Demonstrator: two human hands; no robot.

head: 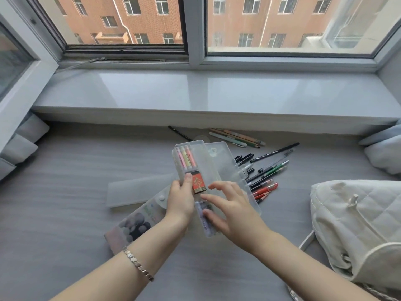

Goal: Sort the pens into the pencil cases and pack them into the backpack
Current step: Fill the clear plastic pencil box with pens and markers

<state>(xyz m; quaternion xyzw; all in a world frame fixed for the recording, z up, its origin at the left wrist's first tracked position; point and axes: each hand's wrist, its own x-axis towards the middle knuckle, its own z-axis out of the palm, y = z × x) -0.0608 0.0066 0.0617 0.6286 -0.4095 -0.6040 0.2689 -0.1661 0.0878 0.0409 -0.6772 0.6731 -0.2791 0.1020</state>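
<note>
Left hand [181,197] grips the open clear case [208,168] — right hand [230,208] spread, seemingly touching inside.

- Grey wood-grain surface [65,170] below the window sill;
- frosted flat pencil case [134,192] lying left of centre;
- patterned snap pouch [138,222] beside it;
- loose pens [267,170] scattered right;
- quilted white backpack [358,231] at far right
</note>
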